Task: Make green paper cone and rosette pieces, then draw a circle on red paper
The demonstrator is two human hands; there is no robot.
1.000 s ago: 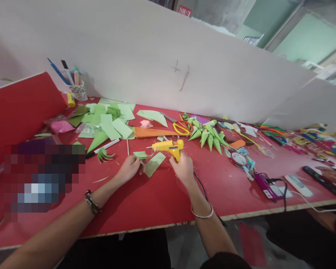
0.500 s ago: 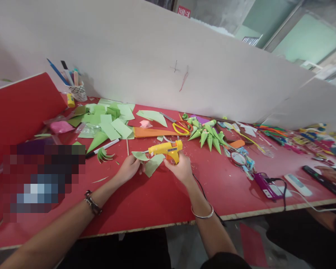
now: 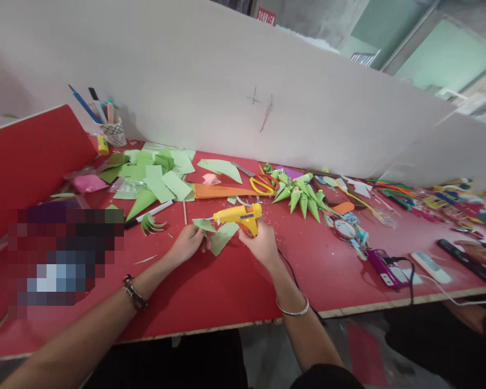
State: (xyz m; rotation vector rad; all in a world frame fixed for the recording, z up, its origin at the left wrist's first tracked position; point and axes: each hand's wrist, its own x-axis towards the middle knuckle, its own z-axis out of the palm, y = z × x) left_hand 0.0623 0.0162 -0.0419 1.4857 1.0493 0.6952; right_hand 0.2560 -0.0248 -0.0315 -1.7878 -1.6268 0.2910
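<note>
My right hand (image 3: pixel 260 242) is closed around the handle of a yellow hot glue gun (image 3: pixel 235 214). Its nozzle points left and meets the edge of a small piece of light green paper (image 3: pixel 203 223). That piece is pinched in my left hand (image 3: pixel 189 242). Whether the nozzle touches the paper or sits just above it, I cannot tell. Below the gun, a larger green paper piece (image 3: pixel 224 239) lies on the red table (image 3: pixel 210 292). Left of my left hand are a curled green paper cutting (image 3: pixel 150 223) and a marker (image 3: pixel 149 214).
Green paper sheets (image 3: pixel 157 181) are heaped at the back left, near a pen cup (image 3: pixel 114 132). Green paper cones (image 3: pixel 302 200) stand right of scissors (image 3: pixel 263 185). A purple power strip (image 3: pixel 386 268) lies on the right. Another person's hand (image 3: pixel 480 256) is at the right edge.
The glue gun has shifted very slightly left and down along the green paper's edge. Both hands keep their holds, and the rest looks the same.
</note>
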